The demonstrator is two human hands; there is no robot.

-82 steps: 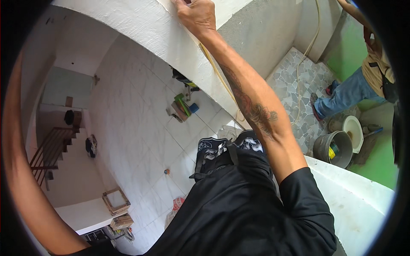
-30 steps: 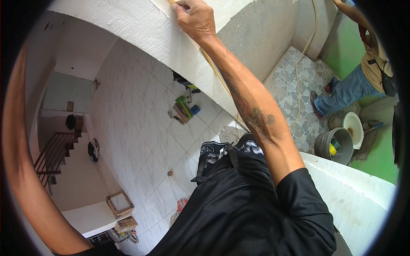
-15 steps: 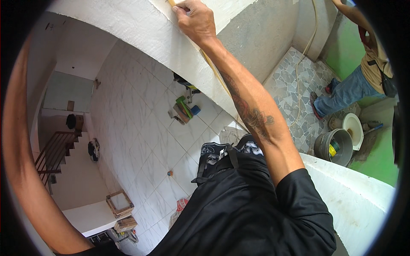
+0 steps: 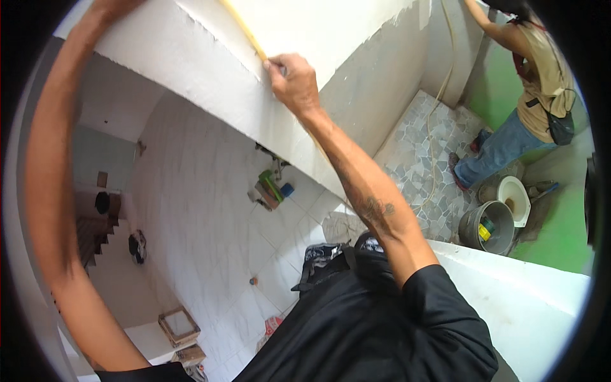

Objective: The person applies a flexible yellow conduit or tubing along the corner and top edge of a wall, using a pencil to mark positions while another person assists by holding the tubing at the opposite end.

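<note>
Your right hand [image 4: 296, 83] is over the upper part of the white wall [image 4: 203, 73], its fingers curled in and the thumb and forefinger pinched closed on a yellow strip [image 4: 243, 27]. That strip lies along the white wall, running from your pinch up to the top edge of the view, and a stretch of it shows again beside your right forearm, against the same wall. Your left hand [image 4: 116, 5] is over the far left part of the white wall, cut off by the top edge and blurred, so I cannot tell how far open it is or whether it has hold of anything. To the left of the white wall, down on the tiled floor [image 4: 197, 191], a green tool [image 4: 272, 186] lies just beside a blue block [image 4: 287, 190]. To the right of the white wall, a co-worker [image 4: 544, 83] in jeans stands near a grey bucket [image 4: 469, 226] and a white basin [image 4: 519, 194]
</note>
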